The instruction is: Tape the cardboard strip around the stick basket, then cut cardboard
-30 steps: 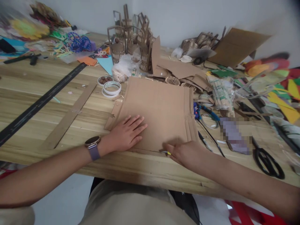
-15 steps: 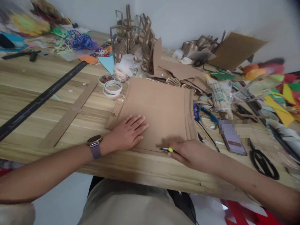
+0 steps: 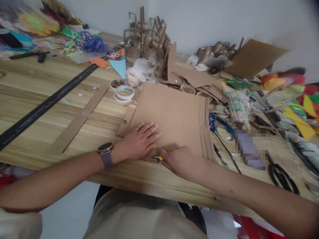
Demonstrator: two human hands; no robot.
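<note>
A brown sheet of corrugated cardboard lies flat near the table's front edge, with folded layers along its right side. My left hand presses on its lower left part, palm down and fingers spread. In my right hand is a craft knife with a yellow part near the blade. Its tip points left at the cardboard's near edge, just right of my left hand. My right hand covers most of the knife's handle.
A long black ruler and a cardboard strip lie left. Tape rolls sit behind the sheet, before small woven baskets. Rightward are a phone, black scissors and packed wooden sticks.
My right hand has drawn the craft knife left along the cardboard's near edge, closer to my left hand. My left hand stays pressed on the sheet. The whole view has shifted slightly.
</note>
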